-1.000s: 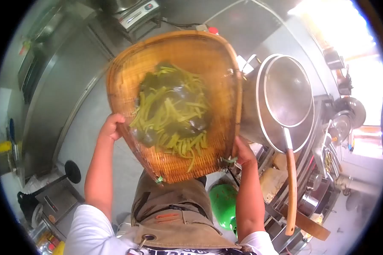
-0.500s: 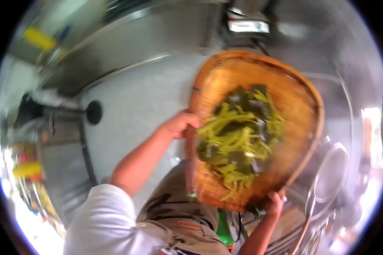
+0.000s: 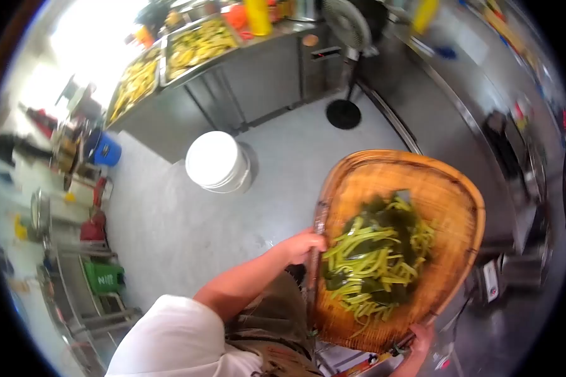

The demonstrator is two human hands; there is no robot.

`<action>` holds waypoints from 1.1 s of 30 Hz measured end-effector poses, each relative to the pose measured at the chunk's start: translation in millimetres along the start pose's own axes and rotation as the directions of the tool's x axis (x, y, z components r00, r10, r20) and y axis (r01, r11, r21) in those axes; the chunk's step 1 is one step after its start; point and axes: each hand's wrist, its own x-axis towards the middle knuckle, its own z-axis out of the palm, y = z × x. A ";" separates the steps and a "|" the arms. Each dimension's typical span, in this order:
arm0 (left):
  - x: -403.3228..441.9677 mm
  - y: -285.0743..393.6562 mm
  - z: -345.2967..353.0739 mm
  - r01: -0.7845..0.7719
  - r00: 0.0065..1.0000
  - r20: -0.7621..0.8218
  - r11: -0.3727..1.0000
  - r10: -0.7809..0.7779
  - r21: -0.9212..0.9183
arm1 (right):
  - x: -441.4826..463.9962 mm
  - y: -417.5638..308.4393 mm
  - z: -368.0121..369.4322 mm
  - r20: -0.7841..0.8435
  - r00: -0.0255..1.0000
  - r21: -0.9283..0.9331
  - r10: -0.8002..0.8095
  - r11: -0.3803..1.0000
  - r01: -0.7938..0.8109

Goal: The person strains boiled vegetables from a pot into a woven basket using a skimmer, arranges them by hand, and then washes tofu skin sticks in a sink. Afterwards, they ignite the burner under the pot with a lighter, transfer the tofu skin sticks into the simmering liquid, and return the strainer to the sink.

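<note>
A woven bamboo basket tray [image 3: 456, 201] is held out in front of me. My left hand [image 3: 306, 245] grips its left rim, and my right hand [image 3: 421, 338] is closed on the lower right edge. On the weave lies a heap of cut green strips and dark green pieces [image 3: 377, 251], which look like leafy vegetables. The heap sits around the middle of the tray, touched by neither hand. Part of the fingers of each hand is hidden beneath the rim.
A lidded white bucket [image 3: 214, 160] stands on the grey floor, with a pedestal fan [image 3: 344, 113] beyond it. Two metal trays of yellowish food [image 3: 198, 47] rest on the steel counter [image 3: 264, 78]. A blue bucket [image 3: 107, 151] and a green crate [image 3: 104, 278] are on the left.
My view has swung left, bringing the white bucket, the counter with food trays and the left shelves into sight. The basket tray stays in both hands with its heap.
</note>
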 end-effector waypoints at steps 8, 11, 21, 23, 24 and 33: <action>-176.3 -74.7 -11.8 -0.347 0.868 -0.457 0.893 0.191 -0.286 | 63.9 -146.2 102.0 0.604 0.747 -0.302 0.278 0.947 -0.108; -224.1 -114.8 -63.9 -0.532 0.752 -0.567 0.817 0.335 -0.223 | 48.3 -147.9 190.6 0.605 0.701 -0.498 0.377 0.867 -0.036; -204.9 -65.6 -159.1 -0.804 0.565 -0.811 0.321 0.152 -0.500 | 192.4 -76.8 588.2 0.741 0.272 -0.671 0.614 0.660 0.337; -186.5 -60.3 -169.7 -0.839 0.483 -0.867 0.350 0.121 -0.418 | 187.8 -81.1 652.4 0.691 0.185 -0.707 0.698 0.603 0.369; -173.9 -56.2 -174.7 -0.860 0.449 -0.887 0.323 0.110 -0.395 | 191.5 -80.1 687.5 0.668 0.133 -0.714 0.732 0.579 0.394; -97.3 -54.1 -125.7 -0.907 0.405 -0.913 0.104 -0.045 -0.407 | 242.4 -43.9 796.6 0.661 0.206 -0.488 0.721 0.206 0.848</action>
